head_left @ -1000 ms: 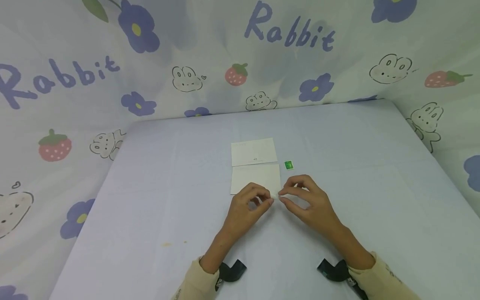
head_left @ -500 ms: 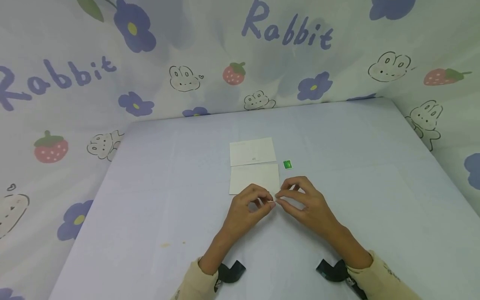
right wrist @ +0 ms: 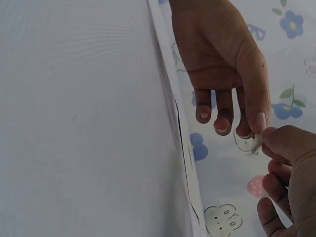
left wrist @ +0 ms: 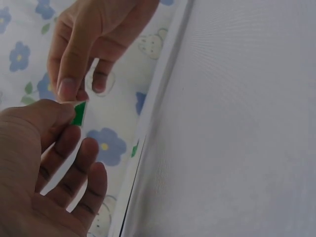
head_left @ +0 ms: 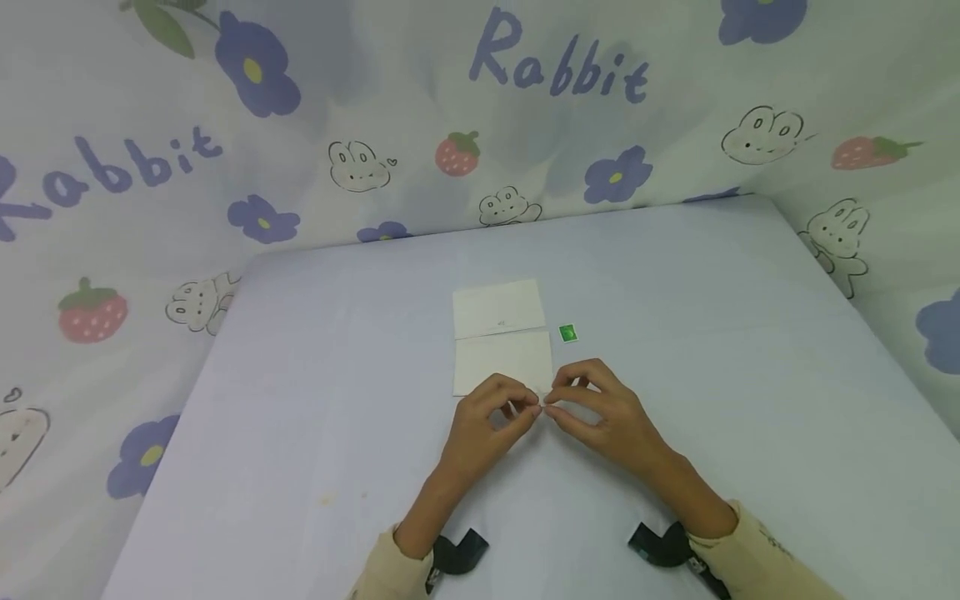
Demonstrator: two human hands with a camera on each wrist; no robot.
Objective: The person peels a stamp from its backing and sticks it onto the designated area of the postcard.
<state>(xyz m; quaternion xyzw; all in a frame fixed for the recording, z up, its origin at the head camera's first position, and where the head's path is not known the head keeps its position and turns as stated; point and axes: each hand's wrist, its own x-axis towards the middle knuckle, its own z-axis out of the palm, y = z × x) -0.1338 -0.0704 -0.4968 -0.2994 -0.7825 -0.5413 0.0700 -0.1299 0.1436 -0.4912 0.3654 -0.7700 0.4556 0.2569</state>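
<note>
My left hand (head_left: 480,425) pinches a small green stamp-like sticker (left wrist: 79,113) between thumb and fingertips; in the left wrist view its green face and pale edge show. My right hand (head_left: 603,417) meets it from the other side, thumb and index finger pinched at the sticker's edge. In the right wrist view the sticker's white back (right wrist: 256,143) shows between the two thumbs. The other fingers of both hands are loosely bent. Just beyond the hands lies a cream card (head_left: 498,362), flat on the table.
A second cream card (head_left: 495,308) with a tiny printed mark lies against the far edge of the first. Right of them lies another small green sticker (head_left: 568,333). The white-covered table (head_left: 337,333) ends at a curtain (head_left: 420,108) printed with rabbits, flowers and strawberries.
Both hands stay near the card's near edge, and the fingertips of the two hands have come slightly closer together. The head view has shifted a little; cards and loose sticker lie as before.
</note>
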